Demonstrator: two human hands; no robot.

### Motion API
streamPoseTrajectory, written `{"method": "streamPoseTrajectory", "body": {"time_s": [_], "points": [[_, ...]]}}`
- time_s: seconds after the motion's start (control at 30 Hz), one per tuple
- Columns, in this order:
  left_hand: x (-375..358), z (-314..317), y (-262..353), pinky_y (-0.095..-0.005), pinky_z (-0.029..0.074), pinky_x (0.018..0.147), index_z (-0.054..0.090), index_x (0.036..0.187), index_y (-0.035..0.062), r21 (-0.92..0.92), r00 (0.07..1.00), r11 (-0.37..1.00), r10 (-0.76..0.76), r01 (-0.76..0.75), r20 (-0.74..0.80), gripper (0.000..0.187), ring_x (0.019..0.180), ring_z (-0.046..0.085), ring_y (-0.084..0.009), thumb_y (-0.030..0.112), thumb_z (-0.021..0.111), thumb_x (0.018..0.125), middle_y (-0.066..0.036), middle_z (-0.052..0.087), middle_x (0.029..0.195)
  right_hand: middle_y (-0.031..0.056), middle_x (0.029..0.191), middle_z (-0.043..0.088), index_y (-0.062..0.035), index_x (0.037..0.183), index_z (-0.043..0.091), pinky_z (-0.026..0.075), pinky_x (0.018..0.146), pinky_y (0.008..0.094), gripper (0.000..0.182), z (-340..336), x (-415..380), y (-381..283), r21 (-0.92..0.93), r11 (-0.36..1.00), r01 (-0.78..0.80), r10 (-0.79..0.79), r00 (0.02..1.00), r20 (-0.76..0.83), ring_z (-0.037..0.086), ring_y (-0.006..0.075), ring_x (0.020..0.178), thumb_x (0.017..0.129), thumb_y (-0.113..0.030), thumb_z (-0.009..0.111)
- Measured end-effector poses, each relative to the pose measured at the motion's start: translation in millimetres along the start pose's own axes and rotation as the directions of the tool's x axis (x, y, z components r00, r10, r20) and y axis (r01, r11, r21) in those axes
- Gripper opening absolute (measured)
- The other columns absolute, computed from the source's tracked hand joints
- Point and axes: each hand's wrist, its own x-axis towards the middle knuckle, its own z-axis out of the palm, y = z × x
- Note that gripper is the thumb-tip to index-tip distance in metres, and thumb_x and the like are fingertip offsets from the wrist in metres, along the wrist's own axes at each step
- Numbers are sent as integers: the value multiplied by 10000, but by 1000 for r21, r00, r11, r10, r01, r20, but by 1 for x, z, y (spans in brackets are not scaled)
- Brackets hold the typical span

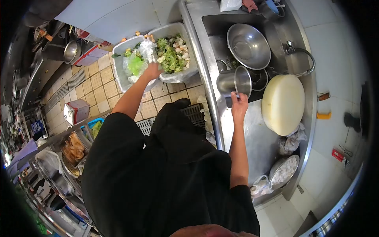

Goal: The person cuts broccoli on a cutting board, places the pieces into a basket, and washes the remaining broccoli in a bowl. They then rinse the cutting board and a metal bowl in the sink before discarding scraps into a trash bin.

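My left hand (pixel 152 72) reaches over two bins on the floor, closed at the edge of a crumpled clear plastic bag (pixel 147 49). The left bin (pixel 118 75) holds plastic and a bright green bag (pixel 136 65); the right bin (pixel 193 67) holds leafy scraps (pixel 169 55). At the sink's near edge, my right hand (pixel 239 103) grips the rim of a steel pot (pixel 229 83), which lies tilted with its mouth to the right.
A large steel bowl (pixel 248 45) rests in the sink beside the faucet (pixel 290 48). A thick round white board (pixel 283 104) stands on the steel counter (pixel 248 138). Farther along are bags and a bowl of white food (pixel 285 172). Food trays (pixel 73 148) are at the left.
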Motion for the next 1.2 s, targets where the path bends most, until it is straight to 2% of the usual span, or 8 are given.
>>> {"method": "streamPoseTrajectory", "body": {"time_s": [0.23, 0.33, 0.43, 0.73, 0.8, 0.93, 1.1, 1.2], "points": [[-34, 42, -101, -488, 504, 929, 668, 1046, -52, 120, 913, 985, -159, 122, 375, 523, 1049, 622, -459, 395, 742, 785, -322, 666, 1047, 113, 800, 575, 63, 916, 642, 471, 624, 318, 296, 19, 20, 57, 138, 929, -342, 342, 939, 29, 566, 180, 654, 958, -230, 652], [7, 47, -112, -494, 489, 961, 625, 1158, -32, 144, 960, 976, -190, 163, 207, 554, 1128, 576, -467, 369, 738, 793, -306, 656, 1087, 108, 824, 561, 59, 905, 634, 466, 657, 320, 276, 29, 1, 66, 80, 953, -291, 295, 955, -36, 558, 186, 690, 963, -211, 637], [65, 19, -75, -512, 421, 1064, 473, 1407, 53, 161, 924, 941, -327, 299, 196, 683, 1339, 411, -438, 332, 707, 830, -285, 417, 1449, 107, 840, 545, 52, 889, 627, 457, 708, 339, 253, 43, -9, 70, 19, 972, -235, 235, 968, -92, 546, 202, 736, 965, -189, 627], [166, 45, -82, -739, 135, 1124, 386, 1528, 156, 751, 973, 653, -97, -96, 209, 594, 1538, 23, -377, 320, 500, 968, -156, 75, 1667, 185, 957, 546, 29, 926, 594, 439, 832, 429, 127, 65, -16, 24, -341, 936, -92, 72, 995, -72, 543, 369, 916, 944, -95, 575], [152, 21, -78, -689, 211, 1136, 450, 1480, 152, 700, 945, 714, -235, 7, 229, 583, 1517, 137, -355, 321, 569, 934, -137, 214, 1622, 188, 930, 534, 31, 940, 585, 433, 841, 431, 120, 68, -17, 28, -385, 922, -46, 14, 996, -85, 534, 373, 901, 943, -85, 554], [118, 38, -157, -471, 407, 1090, 620, 1175, 53, 377, 989, 925, -11, -46, 148, 338, 1259, 530, -317, 220, 595, 882, -149, 555, 1372, 194, 926, 530, 27, 962, 580, 430, 849, 440, 114, 67, -19, 27, -405, 913, -52, 20, 996, -82, 529, 386, 908, 942, -77, 539], [61, 25, -249, -484, 508, 937, 655, 1058, 27, 423, 838, 797, -527, 430, 141, 298, 1045, 646, -398, 222, 630, 834, -222, 672, 1139, 199, 973, 553, 20, 1010, 615, 442, 848, 467, 151, 65, -19, 33, -441, 895, -65, 41, 997, -62, 548, 403, 940, 934, -83, 535], [109, -19, -243, -519, 529, 838, 667, 1056, 7, 157, 939, 928, -322, 339, -124, 332, 962, 671, -415, 268, 630, 853, -236, 703, 1012, 199, 989, 555, 15, 1034, 620, 442, 848, 475, 168, 66, -18, 33, -454, 890, -46, 25, 998, -52, 552, 413, 950, 928, -78, 529]]}}
